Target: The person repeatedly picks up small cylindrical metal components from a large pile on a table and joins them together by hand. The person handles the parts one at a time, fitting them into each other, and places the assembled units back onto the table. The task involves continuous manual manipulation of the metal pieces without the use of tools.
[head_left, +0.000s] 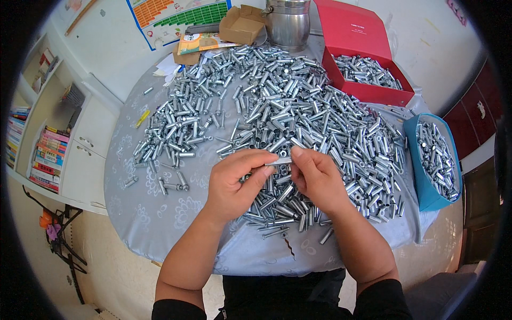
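Now my left hand (232, 184) and right hand (317, 178) pinch one metal sleeve (281, 160) between fingertips, above the heap (277, 106) on the table (160, 213). Grip looks thin; I judge a slip would lose it among identical pieces.

Two hands, the left hand (234, 178) and the right hand (316, 178), share one small metal tube (279, 160). The heap of metal tubes (277, 112) on the one table (160, 213) is far too many to count (hundreds, easily). One red box (368, 58), one blue box (429, 160), one cardboard box (242, 24), one steel pot (288, 21).
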### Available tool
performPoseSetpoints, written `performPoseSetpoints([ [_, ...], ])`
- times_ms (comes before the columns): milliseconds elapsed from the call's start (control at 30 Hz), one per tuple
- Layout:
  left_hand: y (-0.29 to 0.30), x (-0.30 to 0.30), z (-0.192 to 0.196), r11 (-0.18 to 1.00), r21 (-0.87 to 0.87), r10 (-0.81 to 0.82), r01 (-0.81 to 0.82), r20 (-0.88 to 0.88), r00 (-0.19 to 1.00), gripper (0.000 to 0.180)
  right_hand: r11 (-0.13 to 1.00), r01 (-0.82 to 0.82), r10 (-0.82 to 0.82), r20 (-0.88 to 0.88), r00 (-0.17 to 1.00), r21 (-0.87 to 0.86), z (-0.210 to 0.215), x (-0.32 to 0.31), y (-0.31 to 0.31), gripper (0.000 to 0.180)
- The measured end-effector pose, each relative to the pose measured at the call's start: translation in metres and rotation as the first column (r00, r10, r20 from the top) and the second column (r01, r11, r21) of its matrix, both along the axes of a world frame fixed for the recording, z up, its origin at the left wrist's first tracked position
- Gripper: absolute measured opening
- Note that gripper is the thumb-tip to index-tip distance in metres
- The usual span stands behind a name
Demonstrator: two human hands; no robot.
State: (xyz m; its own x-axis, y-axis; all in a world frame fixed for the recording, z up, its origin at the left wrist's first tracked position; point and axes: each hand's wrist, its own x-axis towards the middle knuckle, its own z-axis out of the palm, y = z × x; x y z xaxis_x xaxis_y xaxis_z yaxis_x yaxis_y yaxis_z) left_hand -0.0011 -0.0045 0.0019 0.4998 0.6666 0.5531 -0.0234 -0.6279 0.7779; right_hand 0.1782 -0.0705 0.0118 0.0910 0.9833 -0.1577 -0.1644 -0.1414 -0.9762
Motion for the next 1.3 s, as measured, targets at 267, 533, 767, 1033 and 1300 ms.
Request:
performPoseSetpoints([
  [267, -0.009, 0.004, 0.003, 0.981, -0.191, -0.028, 0.031, 0.019, 0.999, 0.020, 0.979, 0.079, -0.110, 0.160, 0.981, 0.185, -0.003, -0.004, -0.003, 0.040],
  [533, -0.007, 0.006, 0.005, 0.992, 0.102, 0.078, -0.074, -0.038, 0.996, 0.021, 0.976, 0.099, -0.130, 0.155, 0.979, 0.195, -0.007, -0.006, -0.001, 0.042],
  [767, -0.009, 0.010, 0.008, 0.852, 0.503, 0.160, -0.147, 0.017, 0.987, 0.023, 0.996, 0.029, -0.049, -0.233, 0.971, -0.089, 0.010, -0.003, -0.006, 0.045],
  [1033, -0.015, 0.008, 0.012, 0.921, 0.370, 0.177, -0.119, -0.128, 0.976, 0.016, 0.993, 0.105, -0.098, 0.118, 0.988, -0.054, 0.009, -0.005, -0.006, 0.049],
  [1300, -0.011, 0.003, 0.000, 0.891, -0.454, 0.015, 0.002, 0.034, 0.999, 0.021, 0.913, -0.005, -0.161, 0.373, 0.914, 0.407, -0.004, -0.006, -0.004, 0.021],
])
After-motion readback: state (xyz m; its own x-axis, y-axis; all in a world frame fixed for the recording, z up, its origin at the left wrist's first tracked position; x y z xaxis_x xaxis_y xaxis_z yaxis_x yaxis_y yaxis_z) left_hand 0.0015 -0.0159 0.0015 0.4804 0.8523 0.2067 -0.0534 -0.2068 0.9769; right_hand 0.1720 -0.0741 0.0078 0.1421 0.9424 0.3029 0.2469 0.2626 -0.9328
